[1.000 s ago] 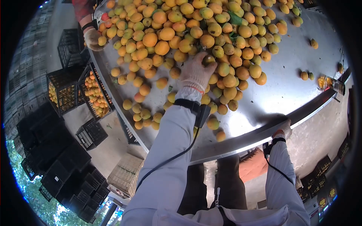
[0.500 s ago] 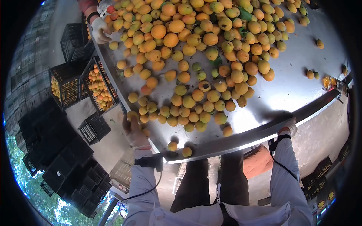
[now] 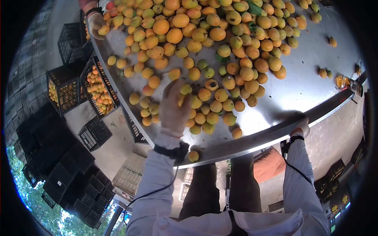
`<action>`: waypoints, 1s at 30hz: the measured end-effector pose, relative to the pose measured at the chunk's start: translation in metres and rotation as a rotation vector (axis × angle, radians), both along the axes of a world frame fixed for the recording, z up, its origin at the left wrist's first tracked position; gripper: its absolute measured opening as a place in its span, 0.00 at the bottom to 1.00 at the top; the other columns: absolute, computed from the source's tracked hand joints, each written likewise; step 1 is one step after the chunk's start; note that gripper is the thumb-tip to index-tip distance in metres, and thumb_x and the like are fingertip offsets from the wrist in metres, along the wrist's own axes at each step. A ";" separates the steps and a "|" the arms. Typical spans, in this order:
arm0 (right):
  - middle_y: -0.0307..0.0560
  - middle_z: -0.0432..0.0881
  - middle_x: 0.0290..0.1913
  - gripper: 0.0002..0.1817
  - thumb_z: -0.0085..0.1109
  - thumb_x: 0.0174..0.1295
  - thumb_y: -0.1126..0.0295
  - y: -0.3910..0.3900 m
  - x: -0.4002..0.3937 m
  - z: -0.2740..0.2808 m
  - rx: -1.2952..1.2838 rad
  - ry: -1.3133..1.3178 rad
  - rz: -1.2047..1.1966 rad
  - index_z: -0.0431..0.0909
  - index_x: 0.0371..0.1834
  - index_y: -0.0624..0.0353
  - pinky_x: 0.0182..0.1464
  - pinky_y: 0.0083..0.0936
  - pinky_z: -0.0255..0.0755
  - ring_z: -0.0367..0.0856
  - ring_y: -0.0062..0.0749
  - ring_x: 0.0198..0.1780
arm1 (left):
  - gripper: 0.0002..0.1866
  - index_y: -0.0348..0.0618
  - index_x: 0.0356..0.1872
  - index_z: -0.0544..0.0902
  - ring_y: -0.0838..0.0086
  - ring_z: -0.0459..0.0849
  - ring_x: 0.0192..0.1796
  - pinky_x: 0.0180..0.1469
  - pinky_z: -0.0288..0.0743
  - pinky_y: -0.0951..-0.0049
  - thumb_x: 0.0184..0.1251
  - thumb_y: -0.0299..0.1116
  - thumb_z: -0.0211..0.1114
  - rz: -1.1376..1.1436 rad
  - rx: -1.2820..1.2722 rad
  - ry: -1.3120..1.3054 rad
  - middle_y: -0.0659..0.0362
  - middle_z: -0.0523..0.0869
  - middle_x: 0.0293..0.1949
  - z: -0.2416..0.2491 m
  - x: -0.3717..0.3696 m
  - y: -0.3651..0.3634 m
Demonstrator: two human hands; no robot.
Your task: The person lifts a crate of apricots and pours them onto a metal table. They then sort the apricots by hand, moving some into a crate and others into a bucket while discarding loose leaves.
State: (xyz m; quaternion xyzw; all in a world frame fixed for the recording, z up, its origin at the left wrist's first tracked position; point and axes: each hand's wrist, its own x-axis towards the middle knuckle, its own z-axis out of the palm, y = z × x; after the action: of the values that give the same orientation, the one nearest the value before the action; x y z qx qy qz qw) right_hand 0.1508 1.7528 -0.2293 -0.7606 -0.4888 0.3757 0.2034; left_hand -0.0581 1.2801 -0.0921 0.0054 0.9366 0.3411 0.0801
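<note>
Apricots, yellow, orange and some greenish, lie heaped and scattered over a metal table. My gloved left hand reaches over the near left part of them, its thumb and fingers apart around a greenish-yellow apricot; the palm hides other fruit. A single apricot sits by the table's front rim, close to my left wrist. To the right, my right hand grips the raised front edge of the table, its fingertips partly hidden.
Another person's gloved hand is at the far left table edge with an apricot. Below the left side stand a black crate of apricots, another black crate and stacked dark crates. A glass-like container sits at the right.
My left hand has moved from the left table edge rightward over the apricots. Several apricots near that edge no longer show. The other person's hand now has an apricot. My right hand stays put.
</note>
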 end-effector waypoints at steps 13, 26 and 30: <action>0.56 0.87 0.47 0.34 0.63 0.63 0.46 0.006 0.008 -0.008 -0.038 0.156 -0.041 0.81 0.49 0.75 0.44 0.41 0.83 0.88 0.46 0.40 | 0.31 0.49 0.59 0.76 0.58 0.84 0.57 0.54 0.83 0.61 0.56 0.47 0.76 -0.095 -0.348 -0.429 0.51 0.70 0.66 -0.058 -0.068 0.133; 0.54 0.88 0.45 0.31 0.64 0.62 0.49 -0.005 -0.011 0.011 -0.080 0.202 -0.133 0.82 0.48 0.73 0.42 0.39 0.83 0.88 0.43 0.37 | 0.19 0.48 0.47 0.81 0.54 0.86 0.46 0.49 0.81 0.58 0.53 0.38 0.72 0.252 0.339 -0.530 0.52 0.83 0.45 -0.049 -0.051 0.113; 0.56 0.88 0.43 0.30 0.65 0.61 0.50 -0.010 -0.025 0.024 -0.091 0.075 -0.162 0.82 0.47 0.73 0.41 0.41 0.83 0.88 0.45 0.36 | 0.19 0.50 0.48 0.82 0.55 0.86 0.45 0.46 0.81 0.57 0.54 0.40 0.71 -0.174 0.093 -0.290 0.54 0.84 0.42 -0.016 -0.003 0.115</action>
State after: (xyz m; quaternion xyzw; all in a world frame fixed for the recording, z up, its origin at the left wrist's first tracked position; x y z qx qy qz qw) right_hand 0.1258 1.7431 -0.2051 -0.7914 -0.4001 0.4083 0.2165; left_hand -0.0614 1.3951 -0.1083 0.0408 0.8943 0.3732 0.2433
